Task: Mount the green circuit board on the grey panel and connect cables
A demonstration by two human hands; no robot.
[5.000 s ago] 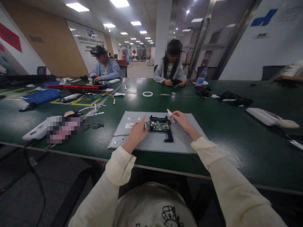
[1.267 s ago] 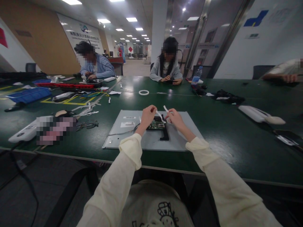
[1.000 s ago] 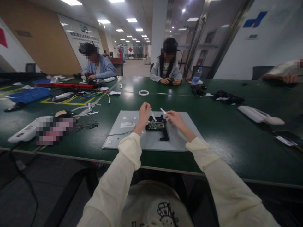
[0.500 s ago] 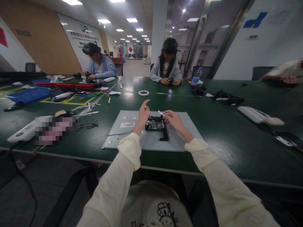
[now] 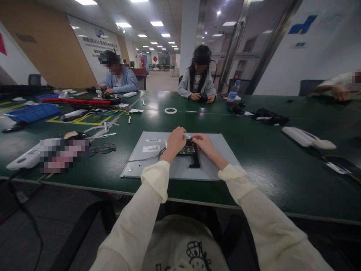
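A flat grey panel lies on the green table in front of me. On it sits a green circuit board in a black bracket, partly covered by my hands. Over the board's far edge, a short strip of white tape stretches between my fingertips. My left hand is closed, fingers bent down at the strip's left end. The fingers of my right hand pinch its right end. A thin grey cable runs across the panel toward my left wrist. The fingertips are small and partly hidden.
A white tape roll lies beyond the panel. Glasses, a white device, tape scraps and a blue tray are left. Another white device lies right. Two people sit opposite; another is at far right.
My left hand has come down and its raised forefinger has folded in toward the tape strip. My right hand has shifted slightly left and lower, still holding the strip.
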